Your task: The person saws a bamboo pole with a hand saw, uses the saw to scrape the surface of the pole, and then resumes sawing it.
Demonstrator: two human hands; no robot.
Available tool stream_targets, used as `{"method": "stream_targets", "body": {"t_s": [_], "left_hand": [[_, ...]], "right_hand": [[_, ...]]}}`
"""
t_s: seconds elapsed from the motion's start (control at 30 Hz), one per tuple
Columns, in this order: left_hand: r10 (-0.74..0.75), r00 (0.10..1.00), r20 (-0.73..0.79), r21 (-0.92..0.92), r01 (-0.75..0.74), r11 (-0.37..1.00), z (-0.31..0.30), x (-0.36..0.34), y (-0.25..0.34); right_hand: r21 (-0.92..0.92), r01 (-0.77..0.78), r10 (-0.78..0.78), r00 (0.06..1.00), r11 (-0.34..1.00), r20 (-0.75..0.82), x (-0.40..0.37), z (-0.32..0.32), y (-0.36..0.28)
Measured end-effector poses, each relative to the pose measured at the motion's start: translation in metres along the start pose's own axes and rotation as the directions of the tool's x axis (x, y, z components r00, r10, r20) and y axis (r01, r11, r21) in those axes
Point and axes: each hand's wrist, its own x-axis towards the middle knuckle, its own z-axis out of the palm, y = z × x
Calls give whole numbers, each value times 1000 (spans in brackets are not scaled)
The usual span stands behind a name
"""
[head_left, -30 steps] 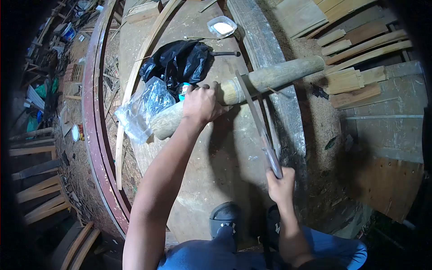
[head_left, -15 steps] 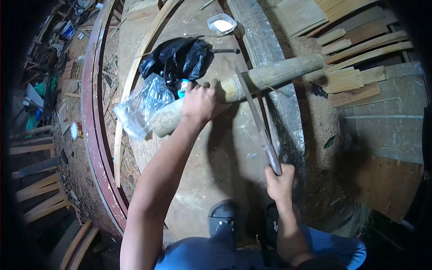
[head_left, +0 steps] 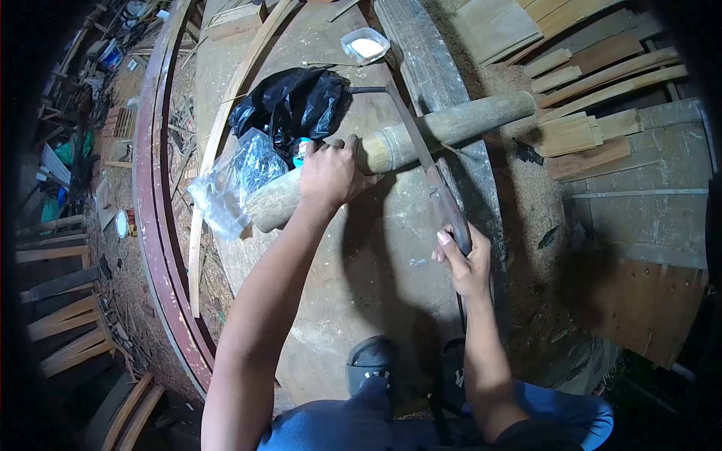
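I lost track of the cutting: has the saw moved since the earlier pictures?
Yes, toward the picture's top, judged against the pole: the tip of the saw was just past its far edge and now reaches well beyond.

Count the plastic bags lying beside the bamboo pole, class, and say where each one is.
2: a black bag just beyond the left hand, and a clear bag by the pole's left end. Folds may hide more.

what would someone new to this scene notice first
The eye likely goes first to the thick bamboo pole, lying slantwise across the boards, with the left hand pressed on it. Next comes the long saw crossing it, gripped in the right hand. Beyond the left hand sits a crumpled black bag.
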Motion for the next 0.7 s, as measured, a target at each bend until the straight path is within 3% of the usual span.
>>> {"method": "stream_targets", "body": {"t_s": [0.1,0.2,0.43,0.5,0.53,0.63,0.7], "left_hand": [[-7,1000,8,25,6,1000,3,1,1],[-12,1000,17,38,11,999,7,2,2],[-73,992,107,4,73,997,-3,6,6],[-75,990,124,-11,76,997,-7,8,6],[-79,987,137,-23,83,996,-7,9,5],[-18,999,47,-53,20,998,0,6,2],[-33,995,95,-83,41,996,1,8,-1]], "right_hand": [[47,-49,50,998,998,-27,-6,-1,9],[-41,1,-2,1000,999,-10,-7,-4,17],[147,-6,6,1000,989,0,-7,9,44],[115,-197,217,955,974,-203,-30,10,41],[22,-100,102,986,995,-128,-43,-2,50],[-31,-42,36,984,999,-175,-69,-7,47],[-78,-56,41,983,995,-180,-59,0,39]]}}
